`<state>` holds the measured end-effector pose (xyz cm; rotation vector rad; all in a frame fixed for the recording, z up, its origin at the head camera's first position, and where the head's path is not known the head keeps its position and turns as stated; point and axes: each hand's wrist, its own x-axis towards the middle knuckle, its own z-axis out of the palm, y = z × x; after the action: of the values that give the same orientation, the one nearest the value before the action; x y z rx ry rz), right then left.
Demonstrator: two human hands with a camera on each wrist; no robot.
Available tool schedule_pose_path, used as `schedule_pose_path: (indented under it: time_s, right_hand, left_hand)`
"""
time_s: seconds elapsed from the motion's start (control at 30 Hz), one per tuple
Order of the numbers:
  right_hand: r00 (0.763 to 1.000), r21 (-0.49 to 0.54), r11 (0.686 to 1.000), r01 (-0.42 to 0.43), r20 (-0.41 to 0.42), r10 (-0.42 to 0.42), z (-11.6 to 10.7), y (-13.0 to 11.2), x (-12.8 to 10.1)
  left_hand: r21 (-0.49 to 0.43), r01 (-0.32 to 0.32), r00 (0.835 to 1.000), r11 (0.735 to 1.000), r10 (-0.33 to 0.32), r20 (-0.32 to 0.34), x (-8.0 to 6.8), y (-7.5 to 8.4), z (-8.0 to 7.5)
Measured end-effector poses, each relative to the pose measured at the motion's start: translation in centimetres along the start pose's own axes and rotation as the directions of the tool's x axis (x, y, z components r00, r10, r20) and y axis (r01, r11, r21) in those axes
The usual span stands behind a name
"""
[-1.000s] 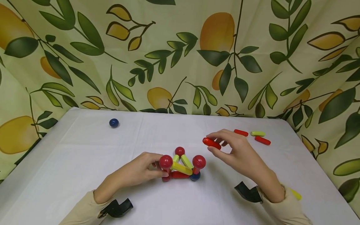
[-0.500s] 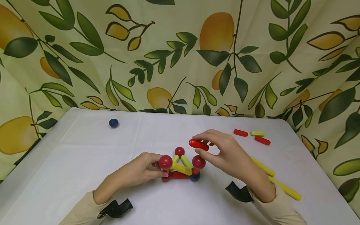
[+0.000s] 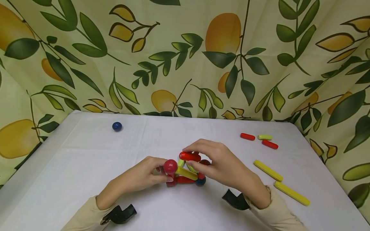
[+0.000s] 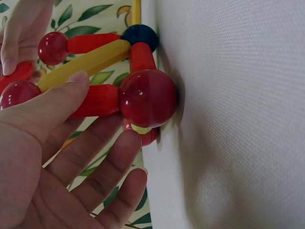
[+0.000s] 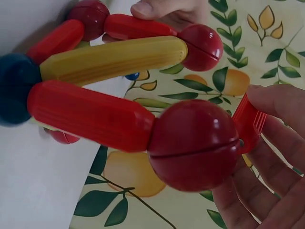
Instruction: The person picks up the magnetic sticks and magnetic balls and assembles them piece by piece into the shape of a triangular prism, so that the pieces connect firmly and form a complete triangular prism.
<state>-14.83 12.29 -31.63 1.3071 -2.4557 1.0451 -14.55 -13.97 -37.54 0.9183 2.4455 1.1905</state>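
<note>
1. Landmark: the rod-and-ball structure point(image 3: 185, 173) is standing on the white table point(image 3: 72, 166), near the front middle. I am reading every place from it.
2. Left hand point(image 3: 141, 176): I am seeing it resting on the table just left of the structure, its thumb and fingertips pinching round the short red upright under the near-left red ball point(image 3: 170, 166). The left wrist view is showing the thumb lying along that rod.
3. Right hand point(image 3: 222, 166): it is coming over the structure's right side, fingers curled, pinching a loose red rod point(image 3: 189, 156) between thumb and fingertips. The rod is lying level across the structure's top; one end is meeting the right red ball point(image 5: 193, 145) in the right wrist view.
4. Blue ball point(image 3: 117, 126): sitting alone, well apart, far left and behind the structure.
5. Three short rods point(image 3: 259, 140), two red and one yellow-green: lying right and behind.
6. Two long yellow rods point(image 3: 280, 181): lying flat to the right, apart from the hand.
7. Containers: I am listing none in view; every loose piece is lying on the bare cloth.
</note>
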Motion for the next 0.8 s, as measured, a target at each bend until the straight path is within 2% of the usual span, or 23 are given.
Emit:
schedule_pose_path:
  time_s: [0.2, 0.6, 0.8]
  right_hand:
    - [0.999, 0.018, 1.000, -0.013, 0.030, 0.012, 0.7, 0.0, -0.1]
    - [0.999, -0.035, 0.999, 0.001, 0.047, 0.001, 1.5, 0.3, -0.4]
    - [0.997, -0.007, 1.000, -0.026, 0.067, 0.026, 1.6, 0.4, -0.6]
  left_hand:
    - [-0.003, -0.014, 1.000, 1.000, 0.014, -0.002, 0.0, -0.1, 0.0]
    - [-0.006, -0.026, 1.000, 1.000, 0.026, -0.001, 0.0, -0.1, 0.0]
    - [-0.006, -0.021, 1.000, 1.000, 0.021, -0.002, 0.0, -0.1, 0.0]
